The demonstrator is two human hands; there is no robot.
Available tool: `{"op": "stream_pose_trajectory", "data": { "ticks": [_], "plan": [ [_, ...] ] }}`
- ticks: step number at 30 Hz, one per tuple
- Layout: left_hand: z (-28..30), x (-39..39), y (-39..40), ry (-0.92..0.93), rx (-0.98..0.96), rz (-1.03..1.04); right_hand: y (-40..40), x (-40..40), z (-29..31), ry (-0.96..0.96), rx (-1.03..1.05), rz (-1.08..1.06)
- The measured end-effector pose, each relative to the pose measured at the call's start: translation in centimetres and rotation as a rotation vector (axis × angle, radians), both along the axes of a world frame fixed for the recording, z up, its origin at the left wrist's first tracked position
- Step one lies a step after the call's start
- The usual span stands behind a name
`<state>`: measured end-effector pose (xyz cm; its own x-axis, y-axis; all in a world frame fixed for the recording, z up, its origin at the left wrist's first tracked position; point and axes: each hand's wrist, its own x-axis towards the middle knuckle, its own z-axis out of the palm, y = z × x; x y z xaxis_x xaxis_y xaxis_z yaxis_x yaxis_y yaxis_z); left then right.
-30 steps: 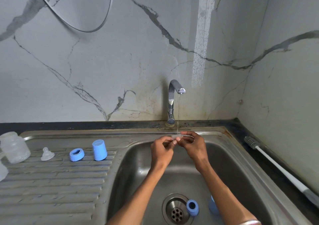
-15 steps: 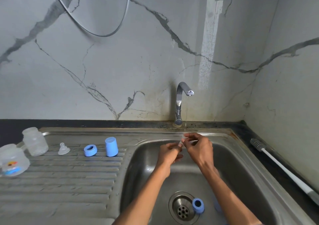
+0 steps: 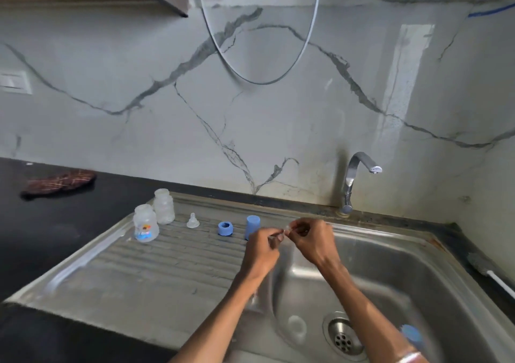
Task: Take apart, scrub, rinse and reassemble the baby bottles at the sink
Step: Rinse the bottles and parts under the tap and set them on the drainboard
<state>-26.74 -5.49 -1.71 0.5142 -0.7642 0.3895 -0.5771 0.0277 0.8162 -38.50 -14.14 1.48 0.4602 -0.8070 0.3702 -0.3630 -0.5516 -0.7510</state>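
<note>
Clear plastic, small and bendy, sits pinched between both hands: it looks like a baby bottle teat point(image 3: 287, 230), but it is blurry, so that is my guess. The left hand point(image 3: 263, 247) nips one side with curled fingers and the right hand point(image 3: 313, 240) nips the other side. Holding it by two edges lets the fingers rub or turn it. That grip hangs over the near-left edge of the steel sink point(image 3: 390, 268), so drips fall into the bowl.

Far left of the grip, a brown cloth point(image 3: 57, 183) lies on the black counter point(image 3: 41, 237). Closer in, two clear bottle bodies point(image 3: 154, 216) stand upright and close together on the ribbed draining board point(image 3: 156, 268). Next comes another clear teat point(image 3: 192, 221), standing on its wide base. Then a blue screw ring point(image 3: 225, 228) lies flat, and a blue cap point(image 3: 252, 226) stands just left of the grip, partly behind the left hand. These parts seem set out in a row to drain and wait for putting back together.

Behind and right of the grip stands the tap point(image 3: 354, 178); I cannot tell if water runs. Below the grip is the drain point(image 3: 344, 337), with another blue part point(image 3: 411, 333) just right of it. Far right, a white brush handle point(image 3: 501, 283) rests on the counter edge. Grey marble-look wall rises behind it all.
</note>
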Motion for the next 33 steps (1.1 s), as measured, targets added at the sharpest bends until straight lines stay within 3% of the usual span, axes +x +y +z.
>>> {"op": "stream_pose_trajectory", "data": {
  "ticks": [9, 17, 26, 33],
  "plan": [
    [0.8, 12.8, 13.9, -0.224, 0.212, 0.363, 8.4, 14.5, 0.3, 0.051, 0.045, 0.228],
    [0.0, 18.7, 19.8, -0.24, 0.349, 0.407, 11.2, 22.4, -2.5, 0.089, 0.083, 0.282],
    [-0.7, 19.2, 19.2, -0.253, 0.337, 0.353, 11.2, 24.8, -4.0, 0.095, 0.022, 0.283],
    [0.1, 17.1, 17.6, -0.321, 0.269, 0.341, 9.5, 21.6, -2.7, 0.135, 0.074, 0.332]
  ]
}}
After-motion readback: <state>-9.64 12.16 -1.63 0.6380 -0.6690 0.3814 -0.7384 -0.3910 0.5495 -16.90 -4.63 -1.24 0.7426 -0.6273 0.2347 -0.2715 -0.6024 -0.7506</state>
